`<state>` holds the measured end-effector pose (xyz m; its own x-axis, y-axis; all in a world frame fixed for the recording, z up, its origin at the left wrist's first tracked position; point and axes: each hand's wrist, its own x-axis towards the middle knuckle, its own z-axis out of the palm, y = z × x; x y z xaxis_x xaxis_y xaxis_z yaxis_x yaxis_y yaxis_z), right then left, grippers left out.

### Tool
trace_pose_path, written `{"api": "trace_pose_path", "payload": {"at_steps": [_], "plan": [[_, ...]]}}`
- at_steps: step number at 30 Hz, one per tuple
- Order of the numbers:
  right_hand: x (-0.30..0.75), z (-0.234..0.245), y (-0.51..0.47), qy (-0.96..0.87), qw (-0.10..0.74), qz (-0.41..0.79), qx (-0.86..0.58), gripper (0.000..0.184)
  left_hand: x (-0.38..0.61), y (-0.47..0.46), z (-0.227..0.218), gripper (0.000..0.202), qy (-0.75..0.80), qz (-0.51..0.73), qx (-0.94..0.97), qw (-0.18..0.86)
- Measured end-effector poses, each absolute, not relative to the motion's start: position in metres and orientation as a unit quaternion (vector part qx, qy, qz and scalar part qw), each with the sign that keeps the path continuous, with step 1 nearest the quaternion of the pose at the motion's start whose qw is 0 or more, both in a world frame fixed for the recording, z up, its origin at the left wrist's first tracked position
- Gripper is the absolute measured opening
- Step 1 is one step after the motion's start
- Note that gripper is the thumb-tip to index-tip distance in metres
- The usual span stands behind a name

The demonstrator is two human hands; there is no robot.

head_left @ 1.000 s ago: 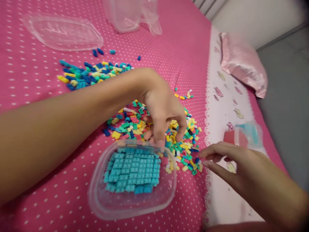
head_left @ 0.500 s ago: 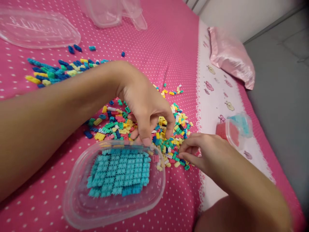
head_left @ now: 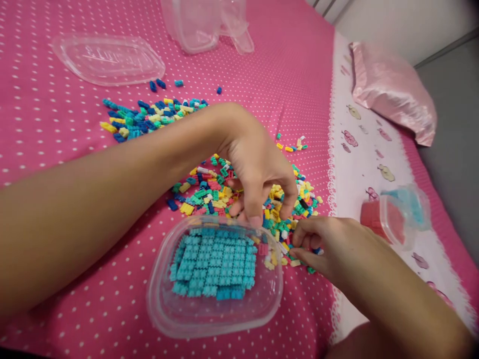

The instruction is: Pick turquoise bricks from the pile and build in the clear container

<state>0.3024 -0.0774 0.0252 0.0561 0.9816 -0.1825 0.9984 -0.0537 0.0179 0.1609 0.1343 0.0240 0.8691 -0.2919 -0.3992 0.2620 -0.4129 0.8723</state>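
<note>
My left hand (head_left: 258, 164) reaches across from the left and hovers over a pile of small mixed-colour bricks (head_left: 213, 192), its fingers curled down onto them just behind a clear plastic container (head_left: 213, 319). That container holds a flat layer of joined teal bricks (head_left: 215, 262). My right hand (head_left: 329, 247) comes in from the lower right with thumb and fingers pinched together at the near right edge of the pile. What each hand pinches is hidden by the fingers.
A second heap of blue, yellow and teal bricks (head_left: 145, 117) lies further back on the pink dotted cloth (head_left: 56, 129). Behind it lie a clear lid (head_left: 108, 60) and clear tubs (head_left: 205, 25). A small tub of red and blue bricks (head_left: 396, 217) and a pink cushion (head_left: 392, 89) are at right.
My right hand has moved left from the white border into the pile's edge and closed from stretched fingers into a pinch. My left hand stays curled over the pile.
</note>
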Motion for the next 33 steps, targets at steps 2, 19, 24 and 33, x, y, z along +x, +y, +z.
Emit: {"api": "trace_pose_path", "payload": {"at_steps": [2, 19, 24, 33], "plan": [[0.302, 0.025, -0.077, 0.688, 0.068, -0.066, 0.72, 0.013, 0.161, 0.135, 0.023, 0.063, 0.009, -0.252, 0.796, 0.55], [0.3, 0.023, -0.07, 0.675, 0.078, -0.116, 0.724, 0.01, 0.161, 0.131, 0.028, 0.066, 0.011, -0.252, 0.816, 0.52], [0.302, 0.024, -0.073, 0.673, 0.07, -0.151, 0.72, 0.012, 0.161, 0.131, 0.029, 0.068, -0.023, -0.286, 0.807, 0.517], [0.324, 0.034, -0.085, 0.709, 0.057, -0.119, 0.693, 0.013, 0.161, 0.135, 0.022, 0.074, -0.061, -0.31, 0.779, 0.542]]}}
